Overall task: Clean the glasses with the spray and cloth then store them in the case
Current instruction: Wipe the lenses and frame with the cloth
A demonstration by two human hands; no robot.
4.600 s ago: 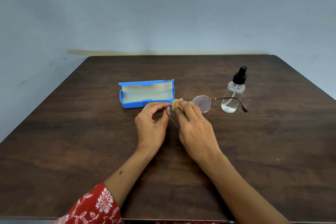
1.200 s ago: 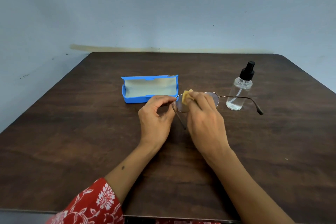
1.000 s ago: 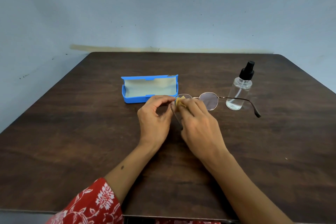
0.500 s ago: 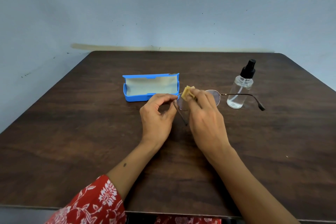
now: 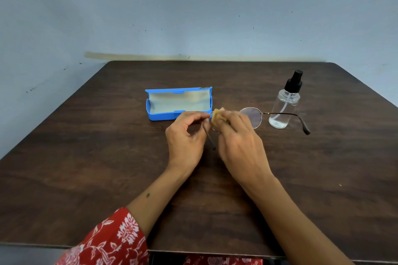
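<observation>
Both forearms reach over the surface's near edge; left hand and right hand meet mid-surface, fingers curled in pinches.

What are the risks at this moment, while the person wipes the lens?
The left hand pinches the glasses only at one corner, so the right hand pressing the cloth may bend the thin frame. The outstretched temple reaches in front of the spray bottle; a swing might tip it.

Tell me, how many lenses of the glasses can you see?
2: one clear lens right of the right hand, the other mostly hidden behind the yellow cloth.
</observation>
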